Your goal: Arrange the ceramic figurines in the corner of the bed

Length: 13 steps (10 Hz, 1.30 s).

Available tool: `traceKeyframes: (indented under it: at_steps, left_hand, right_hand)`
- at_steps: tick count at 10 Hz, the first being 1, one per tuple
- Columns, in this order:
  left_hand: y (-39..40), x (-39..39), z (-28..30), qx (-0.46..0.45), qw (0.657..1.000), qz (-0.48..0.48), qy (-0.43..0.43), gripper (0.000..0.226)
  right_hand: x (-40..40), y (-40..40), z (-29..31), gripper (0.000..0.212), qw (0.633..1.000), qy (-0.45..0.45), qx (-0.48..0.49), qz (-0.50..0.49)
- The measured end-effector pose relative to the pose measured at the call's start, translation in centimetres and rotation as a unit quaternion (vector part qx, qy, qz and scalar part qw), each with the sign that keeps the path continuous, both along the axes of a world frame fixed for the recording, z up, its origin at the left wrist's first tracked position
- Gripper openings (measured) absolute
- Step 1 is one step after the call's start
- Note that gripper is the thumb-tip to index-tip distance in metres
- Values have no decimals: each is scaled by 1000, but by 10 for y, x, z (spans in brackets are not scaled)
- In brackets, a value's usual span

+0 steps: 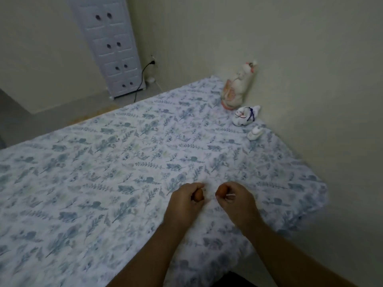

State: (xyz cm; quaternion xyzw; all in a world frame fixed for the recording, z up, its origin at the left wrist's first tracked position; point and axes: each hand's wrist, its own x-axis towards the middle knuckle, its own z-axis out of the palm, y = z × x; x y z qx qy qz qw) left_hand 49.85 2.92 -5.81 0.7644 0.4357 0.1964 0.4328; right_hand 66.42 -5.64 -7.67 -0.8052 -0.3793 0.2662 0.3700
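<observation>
Three ceramic figurines stand along the wall at the far right corner of the bed: a tall cream and orange figurine (236, 88), a white cat-like figurine with a dark cord (244, 116), and a tiny white figurine (255, 133). Over the near part of the bed, my left hand (184, 200) is closed on a small orange-brown figurine (199, 196). My right hand (236, 198) is closed on another small orange-brown figurine (221, 191). Both small pieces are mostly hidden by my fingers. The hands sit close together, well short of the corner.
The bed (103, 172) has a white sheet with a blue leaf print. A cream wall (310, 79) runs along its right side. A white drawer cabinet (113, 46) stands on the floor beyond the bed, with a black cable (143, 75) plugged in beside it.
</observation>
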Motion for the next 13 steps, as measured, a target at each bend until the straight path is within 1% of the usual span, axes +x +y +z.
traceKeyframes:
  at_steps: [1,2,3,5,6,7,8,9,10,11,12,13]
  left_hand:
    - [12,93,-3,-12,998,-62,13,35]
    - [20,155,-9,4,995,-99,4,25]
    - [35,234,-16,31,992,-126,-2,23]
    - [50,313,-30,42,986,-161,-10,32]
    - [52,320,-35,40,986,-160,-25,32]
    - [51,316,-37,34,988,-145,-32,37]
    - [49,313,-36,18,990,-141,-15,49]
    - [47,311,-39,-22,991,-133,4,60]
    - [44,310,-39,-31,991,-127,6,65]
    - [44,307,-39,-28,989,-146,3,75]
    - [45,294,-36,-30,988,-148,1,74]
    - [42,258,-26,-14,994,-105,-10,67]
  right_hand:
    - [79,-6,-6,11,997,-44,-6,-66]
    - [128,-8,-12,10,992,-56,-18,-110]
    - [188,-7,-21,14,984,-42,-32,-169]
    - [235,-1,-33,12,982,-8,-15,-186]
    - [236,0,-37,12,983,-16,-2,-185]
    - [231,-3,-40,7,981,-22,14,-194]
    - [226,-7,-39,7,980,-24,16,-198]
    - [223,-10,-37,7,981,-47,23,-187]
    - [224,-10,-35,15,983,-36,20,-178]
    - [222,-8,-36,33,986,-22,22,-162]
    - [220,-10,-33,52,985,-38,25,-166]
    - [206,-13,-13,69,973,-160,11,-168]
